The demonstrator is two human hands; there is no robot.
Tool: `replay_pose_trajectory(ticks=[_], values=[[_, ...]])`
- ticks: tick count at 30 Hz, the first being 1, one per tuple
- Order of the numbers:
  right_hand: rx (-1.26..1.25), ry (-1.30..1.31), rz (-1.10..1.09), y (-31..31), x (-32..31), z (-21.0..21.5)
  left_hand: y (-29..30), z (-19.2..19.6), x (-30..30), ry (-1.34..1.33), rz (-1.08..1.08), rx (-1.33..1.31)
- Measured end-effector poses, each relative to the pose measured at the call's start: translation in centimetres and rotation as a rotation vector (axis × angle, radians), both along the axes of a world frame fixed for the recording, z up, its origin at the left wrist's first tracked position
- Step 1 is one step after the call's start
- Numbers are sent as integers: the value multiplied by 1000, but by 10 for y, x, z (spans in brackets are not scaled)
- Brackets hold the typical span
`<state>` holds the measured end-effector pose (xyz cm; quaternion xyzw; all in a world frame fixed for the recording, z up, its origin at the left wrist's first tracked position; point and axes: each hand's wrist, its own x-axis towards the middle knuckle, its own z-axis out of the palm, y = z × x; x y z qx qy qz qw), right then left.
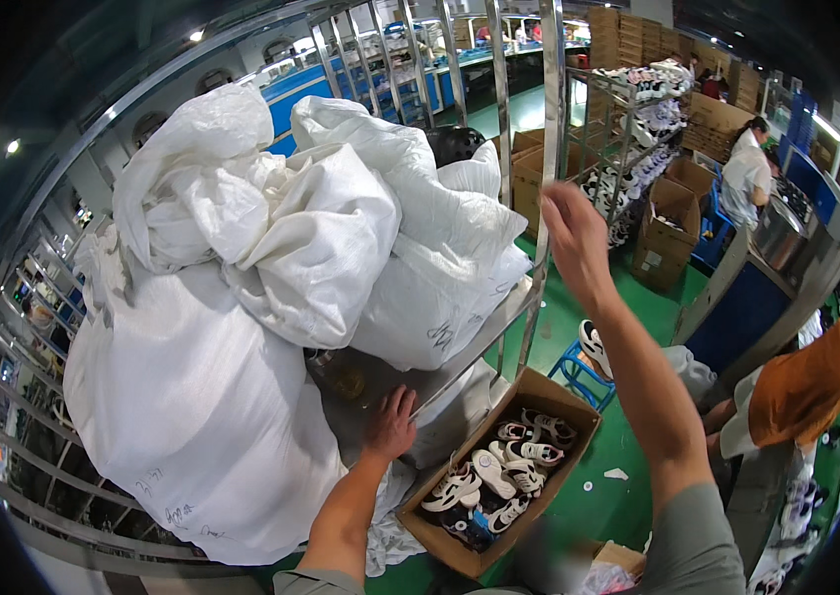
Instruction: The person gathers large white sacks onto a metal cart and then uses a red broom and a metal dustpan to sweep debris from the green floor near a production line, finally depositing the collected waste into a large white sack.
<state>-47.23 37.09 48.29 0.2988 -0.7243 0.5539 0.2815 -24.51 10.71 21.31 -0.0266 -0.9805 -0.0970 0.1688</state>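
My left hand (393,426) lies with its fingers spread on the bare metal deck (346,392) of a barred cart, close to its edge. My right hand (576,238) is raised, its fingers curled round the upright metal post (551,89) at the cart's corner; part of the grip is hidden. Large white woven sacks (212,387) are heaped on the cart. Another white sack (440,268) leans between the heap and the post. Below my hands, beside the cart, stands an open cardboard box (564,426) with several white and black sneakers (494,471) in it.
A small blue stool (579,372) bearing a shoe stands on the green floor beyond the box. Further right are a shoe rack (628,129), more cartons (668,228), a person in orange (807,387) and one in white (745,174). Cart bars (33,416) line the left.
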Motion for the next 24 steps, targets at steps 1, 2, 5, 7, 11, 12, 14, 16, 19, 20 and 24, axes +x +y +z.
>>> replay_pose_trajectory(ticks=[1, 2, 5, 7, 11, 12, 14, 16, 19, 20, 24], values=[[4, 95, -2, -15, -32, 10, -3, -4, 0, 4, -4, 3], [37, 49, 39, -28, -59, 19, -1, 2, 1, -5, 0, -5], [240, 40, 47, -60, -106, 23, 4, 22, 4, -13, 30, -47], [269, 129, 117, -73, -112, 6, 3, 15, 5, -26, 39, -69], [136, 72, 132, -59, -126, -12, 13, 18, 9, -76, 94, -103], [81, 49, 149, -54, -131, -12, 14, 21, 7, -83, 100, -108], [-215, 36, 210, -45, -147, -2, 15, 21, 4, -103, 101, -112], [-430, -150, 305, -28, -147, 40, 15, 14, -2, -126, 91, -102], [-341, -127, 300, -36, -140, 68, 11, 17, 0, -107, 73, -83], [-236, 2, 192, -30, -123, 55, 7, 17, 4, -121, 57, -114], [-146, 189, 264, -50, -88, 50, 9, 9, 6, -131, 67, -161]])
